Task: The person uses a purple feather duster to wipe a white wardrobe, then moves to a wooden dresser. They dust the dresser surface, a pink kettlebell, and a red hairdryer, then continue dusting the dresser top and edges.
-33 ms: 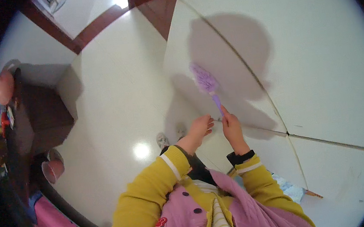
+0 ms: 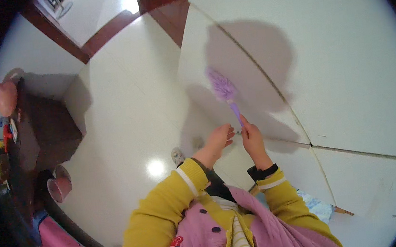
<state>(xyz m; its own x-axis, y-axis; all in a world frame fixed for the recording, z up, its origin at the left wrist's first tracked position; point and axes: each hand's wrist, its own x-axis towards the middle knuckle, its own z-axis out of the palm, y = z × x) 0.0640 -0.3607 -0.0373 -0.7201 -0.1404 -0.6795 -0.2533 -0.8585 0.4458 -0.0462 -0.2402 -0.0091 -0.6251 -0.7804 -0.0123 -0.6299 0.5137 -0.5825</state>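
A purple feather-type duster (image 2: 222, 84) with fluffy strands points up and away, its head close to a tall white panelled surface (image 2: 339, 69). Around its purple handle my right hand (image 2: 253, 140) is closed. Just left of the handle, my left hand (image 2: 219, 142) has its fingers loosely bent and apart, with nothing seen in them. Dark seams divide the white panels, and my shadow and the duster's fall across them. Whether the strands touch the panel I cannot tell.
At the left stands a dark brown cabinet (image 2: 52, 131) with a pink pot-like vessel (image 2: 5, 99) and small items on top. A pink bin (image 2: 60, 188) sits beside it on the pale floor (image 2: 126, 115). A dark red door frame (image 2: 60, 33) is at the far left.
The view has shifted slightly, and one of my shoes shows less clearly. Both hands and the duster hold nearly the same place.
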